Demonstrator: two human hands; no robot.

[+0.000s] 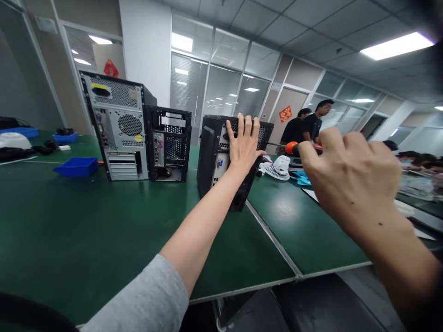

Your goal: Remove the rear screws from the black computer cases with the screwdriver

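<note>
My left hand [242, 140] lies with spread fingers against the back of a black computer case [209, 147] standing upright on the green table. Ports show on that case below my palm, and my forearm hides part of its lower back. Closed around a screwdriver [290, 147] with a red-orange and black handle is my right hand [353, 170]. The screwdriver's shaft points left at the case's upper right edge; whether its tip touches a screw I cannot make out.
Two more computer cases, a tall one [126, 133] and a shorter one [171, 143], stand to the left. A blue tray [76, 167] lies beside them. A white cap-like object [279, 167] and blue item [300, 177] sit beyond my hands. Two people [309, 124] stand behind.
</note>
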